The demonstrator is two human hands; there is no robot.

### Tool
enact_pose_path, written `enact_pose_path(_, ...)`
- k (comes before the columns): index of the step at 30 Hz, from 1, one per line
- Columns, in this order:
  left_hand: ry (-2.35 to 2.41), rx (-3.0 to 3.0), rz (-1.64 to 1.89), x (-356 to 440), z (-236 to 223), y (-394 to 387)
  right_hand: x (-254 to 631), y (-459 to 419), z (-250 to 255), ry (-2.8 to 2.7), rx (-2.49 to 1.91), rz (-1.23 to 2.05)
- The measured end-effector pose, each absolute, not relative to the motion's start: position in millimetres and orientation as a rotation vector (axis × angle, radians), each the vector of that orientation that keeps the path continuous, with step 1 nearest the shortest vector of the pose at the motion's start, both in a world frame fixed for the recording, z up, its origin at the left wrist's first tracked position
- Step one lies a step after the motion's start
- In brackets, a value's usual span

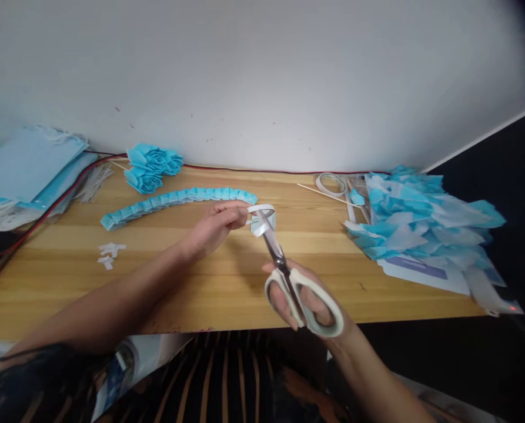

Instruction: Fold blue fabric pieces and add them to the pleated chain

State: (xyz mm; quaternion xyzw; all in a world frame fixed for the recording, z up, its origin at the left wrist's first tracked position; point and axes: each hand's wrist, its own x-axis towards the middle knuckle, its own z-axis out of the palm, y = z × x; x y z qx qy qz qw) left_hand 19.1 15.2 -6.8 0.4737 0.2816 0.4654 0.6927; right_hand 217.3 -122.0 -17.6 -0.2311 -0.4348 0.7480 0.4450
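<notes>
My left hand (224, 222) is closed in a pinch at the middle of the table, holding a narrow white strip (262, 207) that curls to the right. A small pale bluish-white piece (257, 226) is beside the fingertips; what it is made of I cannot tell. In my right hand (315, 299) is a pair of white-handled scissors (281, 264), fingers and thumb through the loops. Its metal blades point up and away, meeting the strip and the pale piece. Just beyond my left hand lies a long curved row of folded blue pieces (174, 201).
Blue paper-like flowers (150, 167) lie at the back left, near stacked blue sheets (28, 164). White scraps (107, 254) are at the left. At right are a tape roll (331, 184), a thin wooden stick (319, 192) and a heap of blue-and-white pieces (425, 211). A red-black cable runs along the wall.
</notes>
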Motion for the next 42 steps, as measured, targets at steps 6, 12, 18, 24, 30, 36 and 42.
enact_pose_path(6,0.628,1.096,1.003,17,-10,17,230,-130,-18,-1.015,-0.660,1.821)
enact_pose_path(12,0.587,1.102,1.008,19,-11,16,224,-131,-14,-0.934,-0.729,1.872)
enact_pose_path(18,0.539,1.108,0.974,19,-15,16,222,-130,-20,-0.975,-0.684,1.897)
enact_pose_path(24,0.494,1.147,0.934,19,-13,14,217,-125,-20,-0.961,-0.640,1.899)
enact_pose_path(30,0.523,1.152,0.928,17,-14,14,214,-123,-19,-0.970,-0.583,1.904)
enact_pose_path(36,0.522,1.166,0.917,17,-18,13,207,-115,-24,-0.948,-0.531,1.904)
enact_pose_path(42,0.525,1.160,0.912,16,-16,13,200,-108,-23,-0.901,-0.524,1.893)
